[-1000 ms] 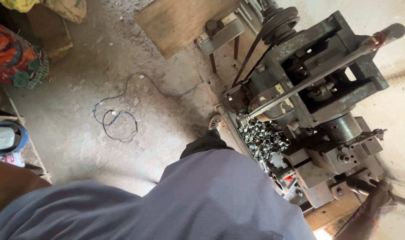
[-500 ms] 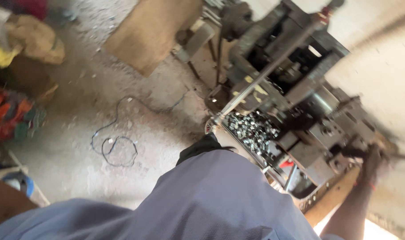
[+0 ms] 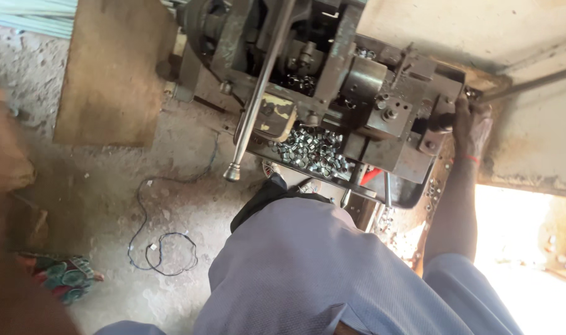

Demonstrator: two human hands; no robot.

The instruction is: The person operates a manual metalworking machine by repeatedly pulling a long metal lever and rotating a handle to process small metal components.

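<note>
Right hand (image 3: pixel 471 124) at the far right end of the machine (image 3: pixel 332 93), fingers curled around a dark knob or handle (image 3: pixel 441 122) on the machine's right side; grip looks closed on it, though the exact contact is partly hidden. Left hand not in view; only a blurred brown shape at the near left edge, so no telling its state. Machine a heavy, stiff block of oily cast metal standing on the floor (image 3: pixel 190 186), not something to shift by hand; the handle likely rigid and greasy, best taken with a full wrap of the fingers rather than fingertips. Long steel lever (image 3: pixel 258 93) slanting from the far top down to a rounded end near the knee (image 3: pixel 308 260). Pile of small shiny metal nuts (image 3: pixel 311 149) in the tray at the machine's near side, light and loose, apt to scatter. Brown board (image 3: pixel 112 68) flat on the floor to the far left, thin black cable (image 3: pixel 162 251) looped on the near left. Compared with half a second ago: view tilted straighter over the machine, hand now seated on the handle rather than reaching along the right side, forearm more upright.
</note>
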